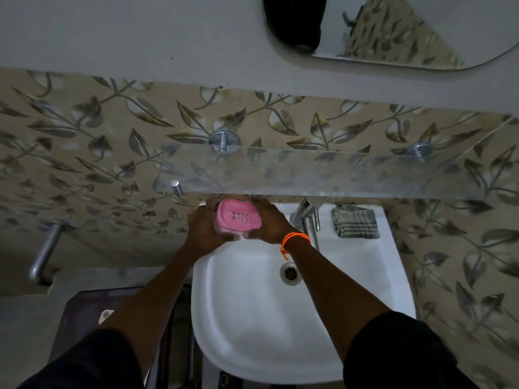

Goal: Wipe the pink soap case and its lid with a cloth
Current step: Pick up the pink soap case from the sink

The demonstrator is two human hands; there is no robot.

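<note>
The pink soap case [238, 217], with its lid on top, is held over the back left corner of the white sink [351, 290]. My left hand [203, 231] grips its left side and my right hand [269, 223] grips its right side, fingers curled round the edges. A folded checked cloth [355, 221] lies on the sink's back right ledge, apart from both hands.
A chrome tap [307, 220] stands just right of my right hand. A glass shelf [323, 175] on metal pegs juts out directly above the hands. The drain [290, 273] sits in the basin. A metal bar [45, 252] sticks out at left. A mirror [393, 29] hangs above.
</note>
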